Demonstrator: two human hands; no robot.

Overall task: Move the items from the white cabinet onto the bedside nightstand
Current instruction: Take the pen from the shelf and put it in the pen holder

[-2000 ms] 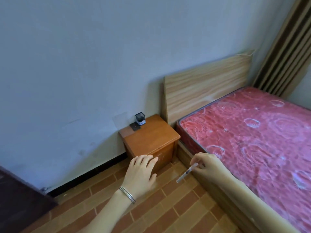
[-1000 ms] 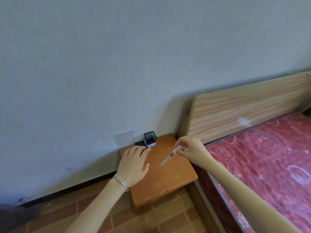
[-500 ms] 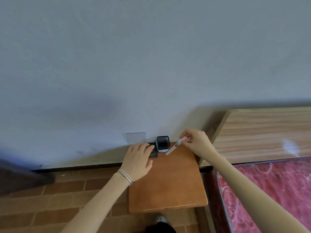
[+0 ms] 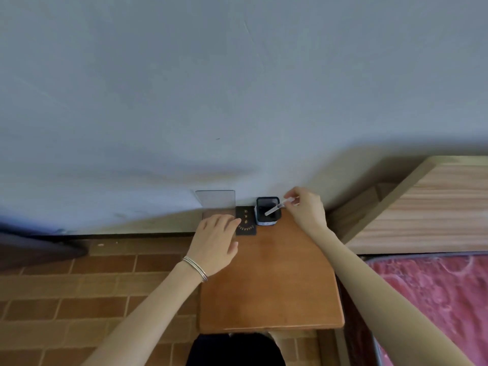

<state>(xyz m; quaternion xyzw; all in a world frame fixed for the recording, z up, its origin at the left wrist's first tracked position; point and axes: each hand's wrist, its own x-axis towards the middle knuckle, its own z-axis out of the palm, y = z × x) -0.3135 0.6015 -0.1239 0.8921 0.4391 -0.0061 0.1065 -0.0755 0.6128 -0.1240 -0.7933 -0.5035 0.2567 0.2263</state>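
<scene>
The orange wooden nightstand (image 4: 274,286) stands against the wall. At its back edge sit a black square pen holder (image 4: 268,211), a small dark booklet with gold lettering (image 4: 246,227) and a clear sheet (image 4: 216,202) leaning on the wall. My right hand (image 4: 306,210) pinches a slim clear pen (image 4: 276,208) whose tip points down into the pen holder's opening. With fingers relaxed, my left hand (image 4: 215,241) rests flat over the nightstand's back left corner, beside the booklet and over the bottom of the clear sheet.
The bed's wooden headboard (image 4: 433,207) stands right of the nightstand, with the red patterned mattress (image 4: 435,299) below it. Brick-patterned floor (image 4: 66,286) lies to the left. A dark object (image 4: 31,249) sits at the far left by the wall.
I have stepped up to the nightstand and now look down on it. My right hand carried the pen to the pen holder and tipped it into the opening. My left hand settled on the back left corner.
</scene>
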